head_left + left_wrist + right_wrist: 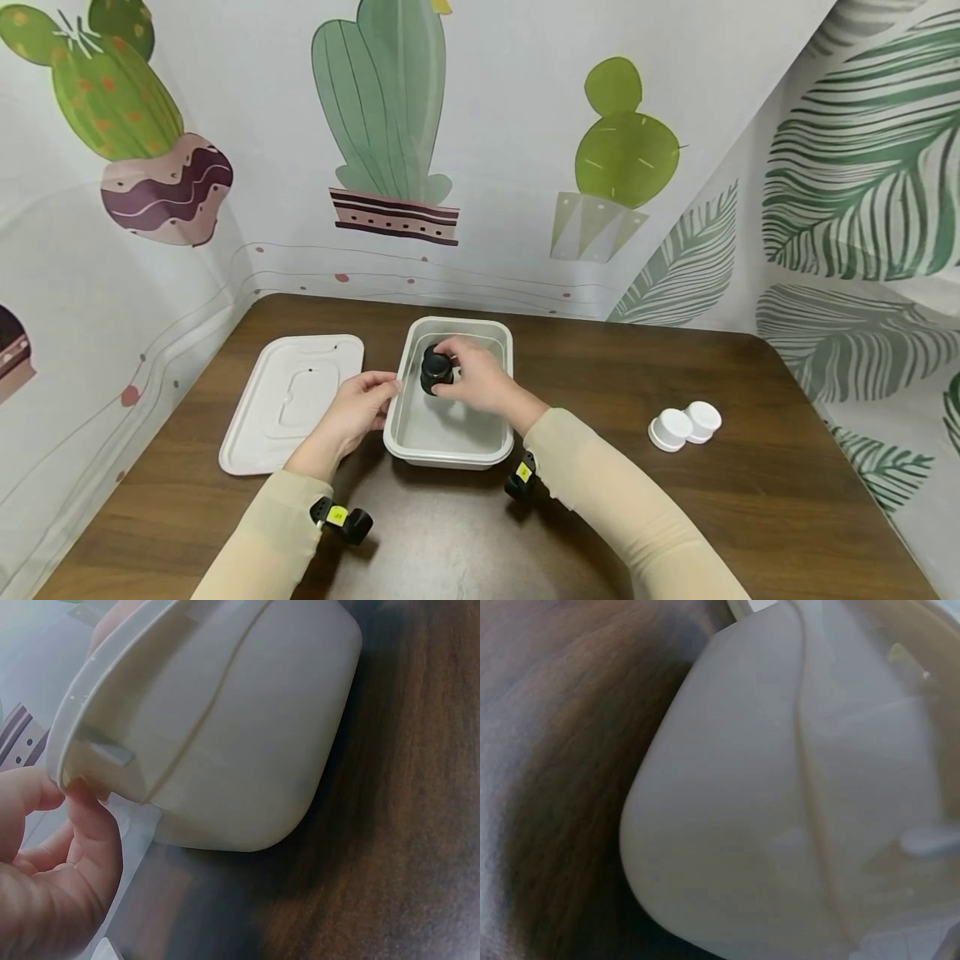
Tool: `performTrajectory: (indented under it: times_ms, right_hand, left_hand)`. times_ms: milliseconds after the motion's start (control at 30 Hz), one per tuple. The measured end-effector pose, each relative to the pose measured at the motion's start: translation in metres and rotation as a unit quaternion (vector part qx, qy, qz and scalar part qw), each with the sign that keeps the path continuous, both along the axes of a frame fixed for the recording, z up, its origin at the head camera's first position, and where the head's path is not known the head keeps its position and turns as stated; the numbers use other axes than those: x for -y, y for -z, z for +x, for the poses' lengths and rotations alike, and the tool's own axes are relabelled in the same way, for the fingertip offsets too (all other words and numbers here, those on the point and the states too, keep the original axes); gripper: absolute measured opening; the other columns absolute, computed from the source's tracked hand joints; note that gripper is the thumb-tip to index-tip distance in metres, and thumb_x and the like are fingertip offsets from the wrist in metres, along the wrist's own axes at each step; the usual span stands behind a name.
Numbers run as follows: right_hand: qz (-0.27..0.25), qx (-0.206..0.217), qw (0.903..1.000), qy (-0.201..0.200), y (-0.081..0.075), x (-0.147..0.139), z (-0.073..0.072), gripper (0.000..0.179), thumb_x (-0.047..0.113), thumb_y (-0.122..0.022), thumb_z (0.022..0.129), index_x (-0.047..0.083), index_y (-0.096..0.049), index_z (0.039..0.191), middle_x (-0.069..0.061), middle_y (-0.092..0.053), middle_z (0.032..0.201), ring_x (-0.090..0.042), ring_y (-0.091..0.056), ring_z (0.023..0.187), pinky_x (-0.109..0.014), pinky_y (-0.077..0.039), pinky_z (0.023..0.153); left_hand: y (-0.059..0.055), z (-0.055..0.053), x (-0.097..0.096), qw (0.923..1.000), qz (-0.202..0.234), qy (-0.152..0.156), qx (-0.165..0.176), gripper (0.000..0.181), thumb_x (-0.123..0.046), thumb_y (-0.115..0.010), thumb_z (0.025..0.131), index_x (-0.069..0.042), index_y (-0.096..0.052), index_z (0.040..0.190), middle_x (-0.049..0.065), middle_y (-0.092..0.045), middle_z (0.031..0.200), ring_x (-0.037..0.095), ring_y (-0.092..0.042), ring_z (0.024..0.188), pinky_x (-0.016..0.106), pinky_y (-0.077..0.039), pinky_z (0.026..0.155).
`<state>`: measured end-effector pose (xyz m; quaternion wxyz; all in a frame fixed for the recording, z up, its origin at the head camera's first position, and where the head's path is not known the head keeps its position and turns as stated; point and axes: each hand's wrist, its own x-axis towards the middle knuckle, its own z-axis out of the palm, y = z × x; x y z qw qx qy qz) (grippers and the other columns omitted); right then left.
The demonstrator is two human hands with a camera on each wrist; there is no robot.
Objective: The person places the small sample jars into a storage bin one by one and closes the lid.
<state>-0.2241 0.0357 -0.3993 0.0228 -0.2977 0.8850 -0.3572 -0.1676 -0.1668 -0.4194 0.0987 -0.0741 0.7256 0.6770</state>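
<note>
A white rectangular plastic box stands without its lid in the middle of the table. My left hand pinches the box's left rim between thumb and fingers; in the left wrist view this hand grips the edge from outside. Inside the box, my right hand holds a small black round jar-like object between thumb and fingers. Another black rounded shape shows just behind it, and I cannot tell whether it is a separate piece. The right wrist view shows mainly the box's outer wall, with the right hand hidden.
A white flat lid lies on the brown wooden table to the left of the box. Two small white round containers stand side by side at the right. A cloth printed with cacti and leaves hangs behind the table.
</note>
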Motion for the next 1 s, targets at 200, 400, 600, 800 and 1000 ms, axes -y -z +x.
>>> performTrajectory:
  times_ms: [200,400,600,800,1000]
  right_hand:
    - [0.034,-0.008,0.9994,-0.002,0.0026,0.0005,0.0011,0.052,0.022,-0.078,0.074,0.008,-0.056,0.119,-0.006,-0.063,0.114,-0.021,-0.063,0.102,-0.032,-0.048,0.09]
    - [0.055,-0.027,0.9981,-0.007,0.0047,-0.0002,0.0009,0.051,0.024,-0.078,0.074,0.009,-0.056,0.118,-0.005,-0.063,0.113,-0.02,-0.062,0.101,-0.032,-0.049,0.09]
    - [0.093,-0.041,0.9947,-0.012,0.0033,0.0036,0.0027,0.05,0.026,-0.078,0.075,0.011,-0.056,0.117,-0.004,-0.063,0.113,-0.018,-0.061,0.103,-0.033,-0.047,0.092]
    - [0.116,-0.046,0.992,-0.021,0.0041,0.0043,0.0045,0.05,0.026,-0.077,0.076,0.012,-0.054,0.118,-0.003,-0.063,0.113,-0.017,-0.06,0.104,-0.032,-0.047,0.092]
    - [0.138,-0.05,0.9888,-0.03,0.0049,0.0035,0.0066,0.05,0.024,-0.077,0.076,0.011,-0.054,0.119,-0.004,-0.064,0.113,-0.018,-0.061,0.103,-0.032,-0.048,0.092]
  left_hand:
    - [0.001,-0.0001,0.0003,1.0,-0.002,-0.002,0.004,0.036,-0.013,-0.053,0.094,0.008,-0.049,0.122,0.006,-0.063,0.087,0.013,-0.063,0.07,0.029,-0.056,0.059]
    - [0.0,-0.0021,0.0001,0.9999,-0.011,0.006,0.0,0.038,-0.015,-0.053,0.094,0.009,-0.048,0.123,0.006,-0.064,0.086,0.012,-0.062,0.067,0.028,-0.055,0.058]
    - [-0.0015,-0.0012,0.0019,0.9999,-0.012,0.003,0.002,0.038,-0.014,-0.053,0.094,0.009,-0.048,0.123,0.006,-0.063,0.085,0.011,-0.061,0.066,0.028,-0.055,0.057]
    - [-0.0017,-0.0009,0.0016,0.9999,-0.011,-0.004,0.005,0.036,-0.013,-0.053,0.093,0.008,-0.049,0.121,0.003,-0.061,0.081,0.01,-0.059,0.065,0.027,-0.054,0.056]
    - [-0.0055,0.0002,-0.0001,1.0,-0.008,0.004,0.004,0.038,-0.014,-0.054,0.093,0.009,-0.047,0.123,0.003,-0.061,0.082,0.009,-0.058,0.066,0.026,-0.053,0.056]
